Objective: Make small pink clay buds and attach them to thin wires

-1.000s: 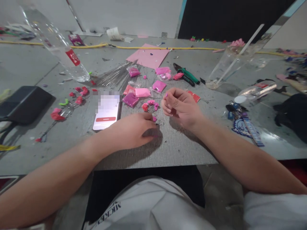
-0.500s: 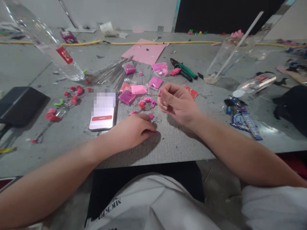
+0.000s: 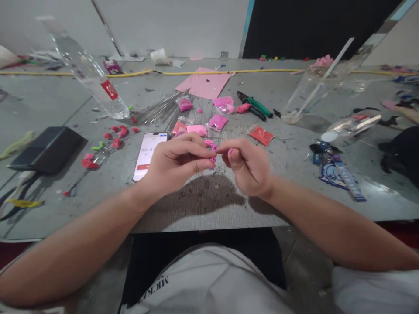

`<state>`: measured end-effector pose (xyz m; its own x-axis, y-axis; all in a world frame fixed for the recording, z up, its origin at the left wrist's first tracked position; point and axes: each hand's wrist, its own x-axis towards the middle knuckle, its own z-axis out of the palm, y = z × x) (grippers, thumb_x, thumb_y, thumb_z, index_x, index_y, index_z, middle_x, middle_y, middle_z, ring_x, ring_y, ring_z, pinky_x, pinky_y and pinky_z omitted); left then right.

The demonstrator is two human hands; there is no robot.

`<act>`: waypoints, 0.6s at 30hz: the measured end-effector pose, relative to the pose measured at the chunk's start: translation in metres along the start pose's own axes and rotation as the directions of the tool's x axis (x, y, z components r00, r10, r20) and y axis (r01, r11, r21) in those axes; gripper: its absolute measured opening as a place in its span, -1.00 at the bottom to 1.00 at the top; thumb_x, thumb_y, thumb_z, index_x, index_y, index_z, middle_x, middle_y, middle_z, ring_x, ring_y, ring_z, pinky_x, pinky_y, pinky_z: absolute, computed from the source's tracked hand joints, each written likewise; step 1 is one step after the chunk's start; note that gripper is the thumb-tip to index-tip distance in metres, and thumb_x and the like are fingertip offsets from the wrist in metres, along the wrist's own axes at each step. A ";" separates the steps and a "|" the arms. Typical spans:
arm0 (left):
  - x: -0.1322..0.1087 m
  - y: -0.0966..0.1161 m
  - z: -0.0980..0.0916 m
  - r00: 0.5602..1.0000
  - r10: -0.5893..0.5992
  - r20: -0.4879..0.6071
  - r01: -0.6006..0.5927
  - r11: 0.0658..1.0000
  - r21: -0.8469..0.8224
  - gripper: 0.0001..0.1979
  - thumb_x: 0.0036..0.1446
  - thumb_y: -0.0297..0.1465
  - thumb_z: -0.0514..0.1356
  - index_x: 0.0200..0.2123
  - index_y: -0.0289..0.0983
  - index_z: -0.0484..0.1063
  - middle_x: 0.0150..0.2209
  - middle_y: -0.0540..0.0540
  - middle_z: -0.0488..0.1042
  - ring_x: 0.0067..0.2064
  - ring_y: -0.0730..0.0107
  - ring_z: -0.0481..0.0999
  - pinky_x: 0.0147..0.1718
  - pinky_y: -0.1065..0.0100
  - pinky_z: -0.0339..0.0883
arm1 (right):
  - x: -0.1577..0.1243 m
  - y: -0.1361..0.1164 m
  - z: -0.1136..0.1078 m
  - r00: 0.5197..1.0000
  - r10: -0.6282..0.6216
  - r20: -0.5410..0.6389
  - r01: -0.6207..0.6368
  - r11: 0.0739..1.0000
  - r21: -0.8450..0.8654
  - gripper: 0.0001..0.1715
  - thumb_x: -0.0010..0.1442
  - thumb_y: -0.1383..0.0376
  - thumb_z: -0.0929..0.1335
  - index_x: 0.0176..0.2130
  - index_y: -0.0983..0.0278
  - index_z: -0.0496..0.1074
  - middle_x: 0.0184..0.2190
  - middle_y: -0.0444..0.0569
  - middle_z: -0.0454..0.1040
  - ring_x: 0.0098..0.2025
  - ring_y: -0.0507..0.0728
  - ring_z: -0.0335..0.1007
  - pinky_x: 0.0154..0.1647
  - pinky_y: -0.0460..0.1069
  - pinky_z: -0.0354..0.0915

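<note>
My left hand (image 3: 178, 159) is raised over the table, thumb and forefinger pinched on a small pink clay piece (image 3: 213, 159). Facing it, my right hand (image 3: 250, 168) has its fingers curled, with a tiny pink clay bit (image 3: 230, 151) at the thumb tip. The right forefinger reaches close to the pink piece; whether it touches cannot be made out. Beyond the fingertips, pink clay curls (image 3: 208, 142) show partly. Clay packets lie behind my hands: a bright pink one (image 3: 218, 122), a magenta one (image 3: 185, 104) and a red one (image 3: 262, 135).
A phone (image 3: 141, 159) showing a timer lies partly behind my left hand. Green-handled pliers (image 3: 260, 107), thin wires (image 3: 160, 108) and a pink sheet (image 3: 206, 83) lie farther back. A bottle (image 3: 98, 83) stands left, a clear cup with straw (image 3: 304, 91) right; keychains (image 3: 338, 172) lie nearby.
My left hand has risen from the table and now pinches a pink clay piece. My right hand has lowered slightly and turned towards it. The whole view has shifted a little.
</note>
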<state>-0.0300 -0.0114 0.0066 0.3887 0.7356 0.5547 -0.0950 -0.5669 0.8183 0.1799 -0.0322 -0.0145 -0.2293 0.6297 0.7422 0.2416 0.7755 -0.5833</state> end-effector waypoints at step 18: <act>-0.001 -0.010 0.004 0.998 0.059 0.022 -0.054 0.980 -0.193 -0.76 0.19 -0.50 0.47 -0.15 -0.03 0.79 -0.32 -0.06 0.59 -0.32 0.45 0.56 -0.36 0.41 0.48 | 0.005 -0.004 0.000 0.963 -0.242 0.118 0.256 0.958 -0.126 -0.68 0.63 0.14 0.20 -0.14 0.21 0.38 -0.37 -0.14 0.48 -0.36 0.03 0.39 -0.30 -0.04 0.34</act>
<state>-0.0257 -0.0079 -0.0023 0.4022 0.6924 0.5990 -0.2912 -0.5236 0.8007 0.1778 -0.0324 -0.0083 -0.3907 0.4243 0.8169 0.2918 0.8988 -0.3272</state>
